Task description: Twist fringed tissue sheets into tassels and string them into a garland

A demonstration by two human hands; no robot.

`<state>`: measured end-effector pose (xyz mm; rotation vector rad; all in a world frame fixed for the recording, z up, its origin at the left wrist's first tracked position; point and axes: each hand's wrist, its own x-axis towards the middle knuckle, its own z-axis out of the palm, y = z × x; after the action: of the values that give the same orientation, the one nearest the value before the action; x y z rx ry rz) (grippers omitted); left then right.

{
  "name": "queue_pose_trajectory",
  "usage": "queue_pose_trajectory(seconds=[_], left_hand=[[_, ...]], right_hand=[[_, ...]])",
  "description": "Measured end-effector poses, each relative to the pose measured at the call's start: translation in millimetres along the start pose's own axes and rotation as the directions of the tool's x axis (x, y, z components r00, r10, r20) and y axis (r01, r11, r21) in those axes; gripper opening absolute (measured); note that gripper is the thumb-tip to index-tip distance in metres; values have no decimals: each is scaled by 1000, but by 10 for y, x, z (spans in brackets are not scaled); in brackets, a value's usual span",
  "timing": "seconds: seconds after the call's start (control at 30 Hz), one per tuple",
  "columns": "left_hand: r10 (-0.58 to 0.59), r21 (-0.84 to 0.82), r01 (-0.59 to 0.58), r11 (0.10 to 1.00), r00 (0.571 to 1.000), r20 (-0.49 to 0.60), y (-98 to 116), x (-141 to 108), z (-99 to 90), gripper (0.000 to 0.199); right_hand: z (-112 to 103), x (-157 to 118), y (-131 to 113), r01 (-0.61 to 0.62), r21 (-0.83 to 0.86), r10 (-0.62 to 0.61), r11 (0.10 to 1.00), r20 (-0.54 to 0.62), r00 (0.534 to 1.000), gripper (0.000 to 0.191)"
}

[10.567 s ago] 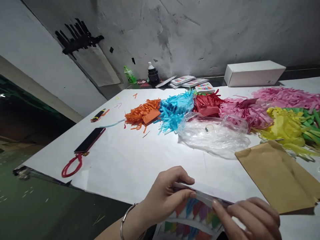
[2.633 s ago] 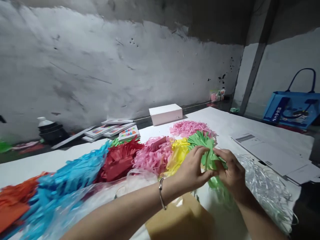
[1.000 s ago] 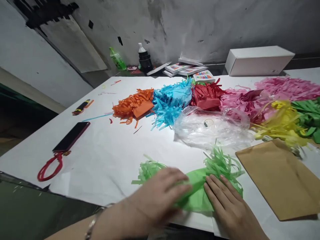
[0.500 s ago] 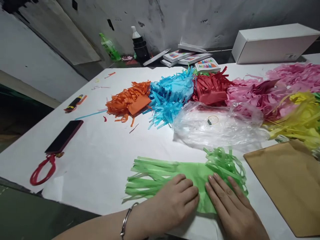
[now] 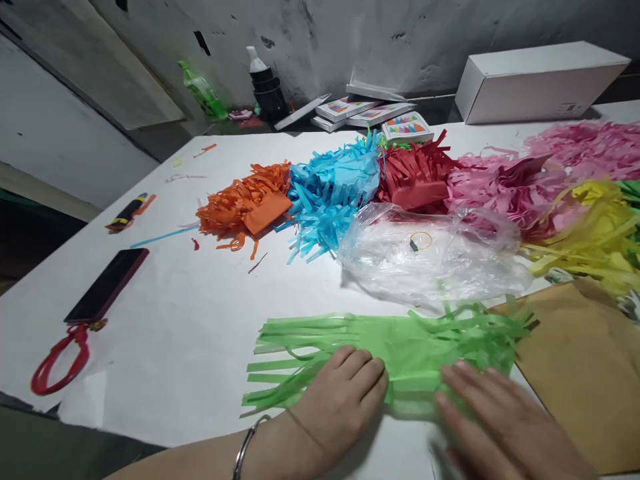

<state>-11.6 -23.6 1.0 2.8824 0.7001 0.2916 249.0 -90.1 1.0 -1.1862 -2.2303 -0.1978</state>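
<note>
right hand shifted rightward, left hand curled on green sheet

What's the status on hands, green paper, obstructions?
Left hand curled on green fringed paper. Right hand blurred over its right part, contact unclear. Laid out, fringed both ends. Right end overlaps brown paper; clear plastic just beyond.
</note>
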Motion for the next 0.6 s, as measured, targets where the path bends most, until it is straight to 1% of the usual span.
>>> queue_pose_trajectory(seconds=[0.03, 0.1, 0.17, 0.2, 0.23, 0.27, 0.3, 0.33, 0.37, 0.4, 0.47, 0.53, 0.57, 0.6], left_hand=[[3, -8, -3, 1000, 1000, -9, -4, 0, 8, 24], [12, -35, -12, 999, 1000, -16, -22, -23, 4, 23], [2, -78, -3, 997, 1000, -19, -37, -60, -30, 19], [-9, -106, 8, 994, 1000, -14, -39, -75, -54, 25], [-23, -135, 21, 991, 1000, -8, -35, -84, -77, 39], [-40, -162, 39, 986, 999, -5, -25, -83, -96, 53], [-56, -182, 55, 982, 998, -3, -10, -73, -107, 62], [-72, -187, 71, 980, 997, -3, 8, -54, -109, 63], [-90, -178, 87, 980, 996, -9, 27, -27, -101, 56], [-110, -158, 106, 982, 994, -16, 45, 5, -89, 44], [-128, -107, 126, 986, 992, -10, 68, 69, -66, 22], [-131, -84, 131, 988, 991, 13, 72, 114, -73, 13], [-134, -93, 136, 986, 990, 31, 66, 127, -89, 12], [-140, -109, 145, 983, 989, 53, 55, 135, -112, 14]], right_hand=[[49, 102, -78, 100, -9, -99, 995, 77, 992, 34], [166, 217, -169, 154, -8, -153, 988, 103, 983, 37], [272, 203, -176, 74, 19, -75, 997, 79, 994, 39], [310, 163, -161, 32, 38, -35, 999, 64, 997, 38], [337, 114, -143, 9, 52, -12, 999, 64, 998, 37], [352, 64, -127, 19, 62, -24, 998, 82, 996, 36], [360, 23, -118, 46, 69, -53, 997, 106, 993, 36], [362, -8, -116, 68, 73, -76, 995, 116, 990, 36], [361, -25, -120, 85, 80, -94, 993, 119, 988, 37], [359, -30, -127, 93, 84, -102, 992, 112, 988, 37], [350, -7, -137, 48, 84, -56, 995, 85, 995, 36], [331, 50, -131, -23, 73, 16, 997, 87, 996, 35], [319, 88, -122, -70, 74, 62, 995, 101, 993, 34], [309, 132, -111, -118, 79, 109, 990, 117, 987, 32]])
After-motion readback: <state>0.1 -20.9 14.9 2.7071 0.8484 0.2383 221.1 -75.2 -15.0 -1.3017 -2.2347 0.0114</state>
